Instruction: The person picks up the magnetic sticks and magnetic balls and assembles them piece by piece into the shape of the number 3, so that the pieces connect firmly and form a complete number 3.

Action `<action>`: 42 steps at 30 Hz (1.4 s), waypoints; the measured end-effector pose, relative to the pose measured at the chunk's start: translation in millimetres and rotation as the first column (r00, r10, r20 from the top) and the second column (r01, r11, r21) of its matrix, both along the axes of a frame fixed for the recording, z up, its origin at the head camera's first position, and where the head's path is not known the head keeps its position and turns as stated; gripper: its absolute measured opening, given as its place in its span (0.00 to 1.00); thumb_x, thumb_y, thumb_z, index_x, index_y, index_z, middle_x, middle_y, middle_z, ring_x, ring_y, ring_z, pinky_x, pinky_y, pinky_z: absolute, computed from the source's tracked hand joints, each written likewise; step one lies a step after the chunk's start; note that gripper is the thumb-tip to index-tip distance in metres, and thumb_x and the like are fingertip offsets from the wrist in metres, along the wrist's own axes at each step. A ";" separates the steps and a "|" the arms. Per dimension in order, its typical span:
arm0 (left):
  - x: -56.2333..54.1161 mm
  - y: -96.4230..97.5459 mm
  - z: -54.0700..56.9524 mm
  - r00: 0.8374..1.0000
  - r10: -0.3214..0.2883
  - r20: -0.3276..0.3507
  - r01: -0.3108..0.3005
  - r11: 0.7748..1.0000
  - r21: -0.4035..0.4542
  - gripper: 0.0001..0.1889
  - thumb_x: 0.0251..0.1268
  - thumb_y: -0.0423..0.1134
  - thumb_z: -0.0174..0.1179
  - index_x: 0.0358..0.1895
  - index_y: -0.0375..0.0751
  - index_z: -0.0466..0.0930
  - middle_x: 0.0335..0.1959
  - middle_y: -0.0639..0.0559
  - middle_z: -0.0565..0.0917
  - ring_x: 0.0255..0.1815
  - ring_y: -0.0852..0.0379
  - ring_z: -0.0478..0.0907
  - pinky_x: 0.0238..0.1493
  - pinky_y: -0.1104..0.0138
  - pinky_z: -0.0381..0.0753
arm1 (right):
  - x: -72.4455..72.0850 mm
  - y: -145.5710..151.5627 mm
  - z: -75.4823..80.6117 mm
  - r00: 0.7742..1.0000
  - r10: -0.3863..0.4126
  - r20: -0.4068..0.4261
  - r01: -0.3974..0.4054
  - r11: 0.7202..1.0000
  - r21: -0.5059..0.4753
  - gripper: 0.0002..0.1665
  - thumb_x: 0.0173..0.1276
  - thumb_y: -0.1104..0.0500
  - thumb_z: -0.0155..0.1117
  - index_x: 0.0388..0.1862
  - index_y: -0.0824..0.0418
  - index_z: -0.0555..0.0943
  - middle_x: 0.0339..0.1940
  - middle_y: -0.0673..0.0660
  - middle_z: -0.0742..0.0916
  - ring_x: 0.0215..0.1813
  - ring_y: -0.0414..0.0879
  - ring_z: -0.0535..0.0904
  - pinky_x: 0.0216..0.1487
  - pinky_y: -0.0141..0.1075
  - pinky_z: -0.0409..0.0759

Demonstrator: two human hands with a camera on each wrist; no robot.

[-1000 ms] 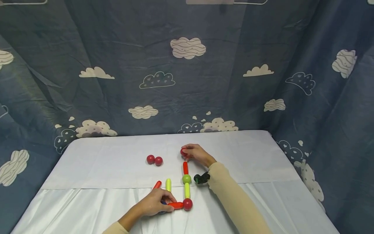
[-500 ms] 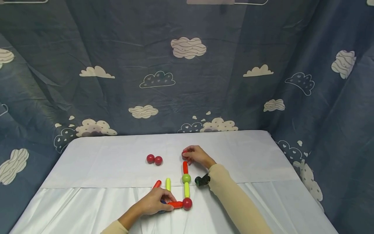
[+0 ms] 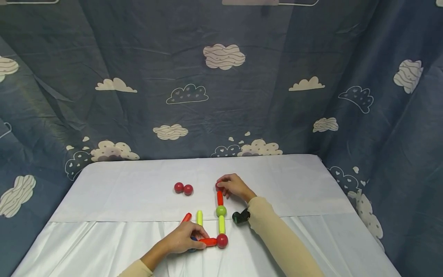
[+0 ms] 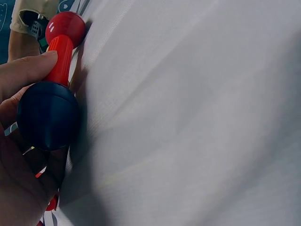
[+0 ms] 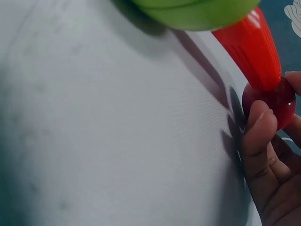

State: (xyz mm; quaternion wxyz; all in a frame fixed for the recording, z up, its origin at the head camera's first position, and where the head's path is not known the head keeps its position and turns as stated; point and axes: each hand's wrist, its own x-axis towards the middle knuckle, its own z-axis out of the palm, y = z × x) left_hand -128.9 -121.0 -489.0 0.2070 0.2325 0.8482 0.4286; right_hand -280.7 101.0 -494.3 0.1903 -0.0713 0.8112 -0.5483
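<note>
My left hand [image 3: 183,238] pinches a red stick [image 3: 209,242], with the thumb on it in the left wrist view. A dark blue ball [image 4: 48,115] sits at the stick's near end there, and a red ball [image 3: 222,241] at its other end. From that red ball a yellow-green stick [image 3: 222,225] runs away from me to a green ball [image 3: 221,211], followed by a second red stick [image 3: 220,198]. At the far tip, my right hand [image 3: 235,186] holds another red ball [image 5: 282,106] between thumb and fingers; it touches the stick's end.
Two loose red balls [image 3: 183,188] lie side by side at the back left. Beyond my left hand, a red stick [image 3: 186,217] and a yellow-green stick [image 3: 199,217] show partly. The table has a white cloth [image 3: 131,192]; a dark cloud-patterned curtain [image 3: 256,115] hangs behind.
My right hand has moved slightly toward me, bringing its red ball from beyond the far red stick to that stick's tip. My left hand stays in place.
</note>
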 end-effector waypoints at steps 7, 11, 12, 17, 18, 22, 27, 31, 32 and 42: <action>0.4 0.6 0.7 1.000 0.000 -0.004 0.000 1.000 0.003 0.06 0.56 0.38 0.70 0.36 0.46 0.85 0.26 0.63 0.77 0.29 0.67 0.70 0.34 0.72 0.70 | 4.0 -2.6 1.6 1.000 -0.015 -0.019 0.016 0.999 0.051 0.13 0.67 0.60 0.62 0.46 0.66 0.82 0.28 0.56 0.83 0.20 0.43 0.72 0.21 0.31 0.75; 0.9 0.9 1.6 1.000 0.000 -0.004 0.000 1.000 0.001 0.06 0.56 0.38 0.70 0.37 0.47 0.85 0.26 0.63 0.77 0.29 0.66 0.70 0.34 0.72 0.70 | 6.0 -3.4 0.8 0.999 -0.025 -0.028 0.027 0.998 0.056 0.12 0.67 0.59 0.62 0.45 0.65 0.82 0.29 0.55 0.82 0.20 0.43 0.72 0.21 0.30 0.74; 1.2 1.0 1.9 1.000 -0.002 -0.005 0.002 1.000 0.002 0.06 0.56 0.38 0.70 0.37 0.47 0.85 0.26 0.63 0.77 0.29 0.66 0.70 0.34 0.71 0.70 | 6.3 -3.4 0.7 0.999 -0.028 -0.026 0.030 0.998 0.054 0.12 0.66 0.59 0.63 0.46 0.64 0.82 0.29 0.55 0.82 0.20 0.43 0.72 0.21 0.30 0.74; 0.8 0.8 2.0 1.000 0.004 -0.001 -0.004 1.000 -0.008 0.06 0.56 0.38 0.70 0.36 0.47 0.86 0.26 0.64 0.77 0.29 0.67 0.71 0.34 0.72 0.71 | 8.4 -3.1 0.1 0.999 -0.022 -0.050 0.025 0.998 0.061 0.14 0.64 0.61 0.66 0.47 0.64 0.81 0.35 0.56 0.81 0.21 0.43 0.72 0.21 0.32 0.75; 0.8 0.9 1.9 1.000 0.005 -0.001 -0.005 1.000 -0.009 0.06 0.56 0.38 0.70 0.36 0.47 0.86 0.26 0.64 0.77 0.29 0.67 0.70 0.34 0.72 0.71 | 8.7 -3.0 0.3 0.998 -0.023 -0.053 0.027 0.997 0.066 0.14 0.63 0.61 0.66 0.47 0.64 0.81 0.36 0.56 0.81 0.21 0.44 0.72 0.22 0.32 0.75; 1.1 1.3 2.1 1.000 0.006 -0.002 -0.006 1.000 -0.002 0.06 0.56 0.38 0.70 0.36 0.47 0.85 0.26 0.63 0.77 0.29 0.66 0.70 0.34 0.72 0.71 | 9.4 -3.2 0.3 0.998 -0.032 -0.058 0.036 0.996 0.080 0.14 0.63 0.62 0.67 0.48 0.63 0.81 0.38 0.57 0.81 0.22 0.44 0.73 0.23 0.32 0.76; 2.0 1.7 2.7 1.000 0.003 -0.003 -0.003 1.000 0.010 0.06 0.55 0.38 0.70 0.36 0.47 0.85 0.27 0.62 0.78 0.29 0.66 0.70 0.34 0.71 0.70 | 9.1 -3.3 -1.6 0.998 -0.035 -0.061 0.040 0.996 0.086 0.15 0.63 0.62 0.67 0.49 0.63 0.81 0.40 0.58 0.81 0.24 0.44 0.73 0.23 0.32 0.76; 1.9 1.7 2.7 1.000 0.000 -0.006 0.000 1.000 0.016 0.06 0.55 0.38 0.70 0.36 0.46 0.85 0.27 0.62 0.78 0.29 0.66 0.71 0.34 0.71 0.70 | 9.2 -3.0 -2.3 0.997 -0.036 -0.068 0.042 0.995 0.090 0.16 0.63 0.62 0.67 0.50 0.64 0.80 0.41 0.58 0.81 0.24 0.44 0.73 0.23 0.32 0.76; 1.8 1.7 2.6 1.000 0.000 -0.005 0.000 1.000 0.017 0.06 0.55 0.37 0.70 0.36 0.46 0.85 0.27 0.62 0.78 0.29 0.66 0.71 0.33 0.71 0.70 | 9.4 -3.1 -2.3 0.997 -0.038 -0.068 0.044 0.995 0.089 0.16 0.63 0.62 0.67 0.50 0.64 0.80 0.41 0.58 0.80 0.24 0.44 0.73 0.23 0.32 0.76; 1.1 0.3 2.0 1.000 0.007 -0.003 -0.007 1.000 -0.004 0.05 0.56 0.39 0.70 0.36 0.47 0.85 0.27 0.64 0.78 0.29 0.67 0.70 0.34 0.71 0.70 | 11.5 -4.7 -2.2 0.995 -0.051 -0.082 0.059 0.993 0.105 0.17 0.63 0.61 0.67 0.51 0.63 0.80 0.41 0.58 0.80 0.25 0.45 0.74 0.24 0.33 0.77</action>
